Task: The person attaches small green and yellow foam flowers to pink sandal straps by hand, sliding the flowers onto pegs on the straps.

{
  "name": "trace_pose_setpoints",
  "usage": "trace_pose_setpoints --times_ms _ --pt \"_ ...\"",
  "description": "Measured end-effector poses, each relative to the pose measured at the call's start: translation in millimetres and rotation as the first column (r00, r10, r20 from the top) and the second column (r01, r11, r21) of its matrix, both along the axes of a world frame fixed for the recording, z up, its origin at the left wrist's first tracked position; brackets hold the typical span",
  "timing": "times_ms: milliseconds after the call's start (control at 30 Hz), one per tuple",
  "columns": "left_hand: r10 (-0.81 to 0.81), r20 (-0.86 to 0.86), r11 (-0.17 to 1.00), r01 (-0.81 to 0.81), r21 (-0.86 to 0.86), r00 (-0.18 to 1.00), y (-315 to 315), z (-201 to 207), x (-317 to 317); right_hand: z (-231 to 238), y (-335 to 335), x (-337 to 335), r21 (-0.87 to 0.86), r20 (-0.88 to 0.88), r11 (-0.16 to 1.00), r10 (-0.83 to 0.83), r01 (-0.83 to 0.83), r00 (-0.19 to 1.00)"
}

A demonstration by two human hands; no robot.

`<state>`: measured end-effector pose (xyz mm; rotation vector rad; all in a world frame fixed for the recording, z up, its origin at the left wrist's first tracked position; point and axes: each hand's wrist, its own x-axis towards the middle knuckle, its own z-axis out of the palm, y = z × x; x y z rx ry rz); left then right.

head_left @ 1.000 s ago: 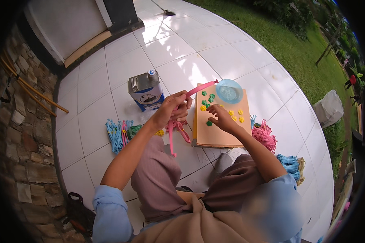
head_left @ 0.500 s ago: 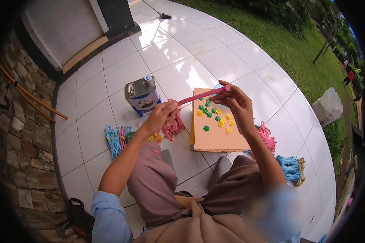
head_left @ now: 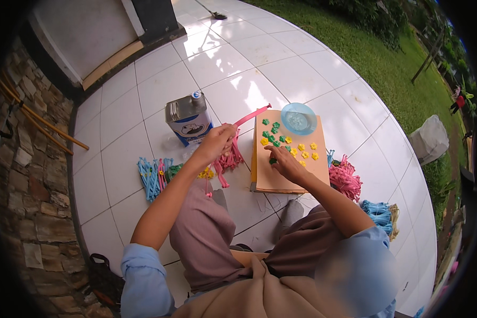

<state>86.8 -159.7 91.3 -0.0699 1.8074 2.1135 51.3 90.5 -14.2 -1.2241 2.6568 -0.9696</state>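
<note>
My left hand (head_left: 217, 144) is closed around a pink ribbon-like strip (head_left: 253, 115). One end of the strip slants up to the right, and a thin pink length hangs below the hand. Over a tan cardboard sheet (head_left: 286, 180), my right hand (head_left: 290, 165) reaches down with thumb and fingers apart around a small green flower (head_left: 273, 160). More green flowers (head_left: 272, 139) and several yellow flowers (head_left: 305, 155) lie scattered on the cardboard. A shallow light-blue bowl (head_left: 298, 120) with something whitish inside rests at its far right corner.
A blue-and-white metal can (head_left: 190, 121) stands on the white tiles left of the cardboard. Bundles of blue strips (head_left: 151, 177) and pink strips (head_left: 231, 158) lie nearby; more pink (head_left: 346, 179) and blue bundles (head_left: 376, 213) lie right. A white sack (head_left: 428, 139) sits by the grass.
My right hand has left the strip's end and moved down to the flowers on the cardboard. The bowl now shows fully. My left hand still holds the strip.
</note>
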Motion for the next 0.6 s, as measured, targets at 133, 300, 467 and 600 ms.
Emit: trace_pose_setpoints --times_ms 133,300,467,600 --pt "0.035 -0.065 0.991 -0.043 -0.124 0.997 7 -3 -1 20 -7 -1 -0.164 0.091 0.984 -0.057 0.071 0.994" --pt "0.02 -0.255 0.933 -0.11 -0.343 0.967 17 16 11 110 -40 26 -0.396 -0.01 0.916 -0.081 0.071 0.997" --pt "0.022 -0.207 0.979 -0.064 -0.195 0.978 21 24 12 135 -45 39 -0.429 -0.102 0.902 -0.1 0.047 0.99" --pt "0.063 -0.168 0.988 -0.085 -0.128 0.984 26 29 14 142 -45 43 -0.404 -0.134 0.914 -0.097 0.035 0.986"
